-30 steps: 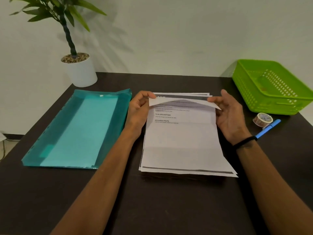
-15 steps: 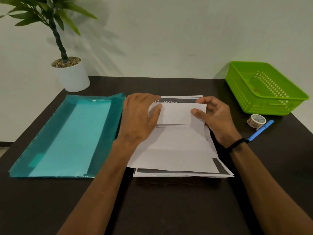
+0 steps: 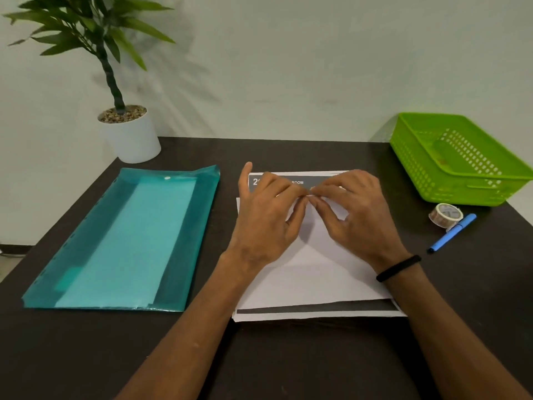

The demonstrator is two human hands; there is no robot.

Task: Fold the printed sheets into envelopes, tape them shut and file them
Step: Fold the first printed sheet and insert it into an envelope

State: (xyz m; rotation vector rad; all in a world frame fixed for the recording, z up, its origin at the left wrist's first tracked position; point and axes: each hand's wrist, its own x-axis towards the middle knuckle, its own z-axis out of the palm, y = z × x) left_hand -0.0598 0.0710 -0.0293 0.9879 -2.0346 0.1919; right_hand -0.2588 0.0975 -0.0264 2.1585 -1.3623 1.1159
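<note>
Both grips, left hand and right hand, pinch one folded sheet.

teal folder, lime-green basket, blue pen, white sheets

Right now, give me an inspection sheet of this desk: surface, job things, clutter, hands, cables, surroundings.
Surface: dark brown table, matte.
Job's things: white printed sheet being folded atop a paper stack; teal plastic folder to the left; patterned tape roll to the right.
Clutter: blue marker pen beside the tape; green plastic basket.
Hands: left hand and right hand pinch the sheet's top fold, fingertips meeting.
Cables: nothing seen.
Surroundings: white potted plant, pale wall.
</note>
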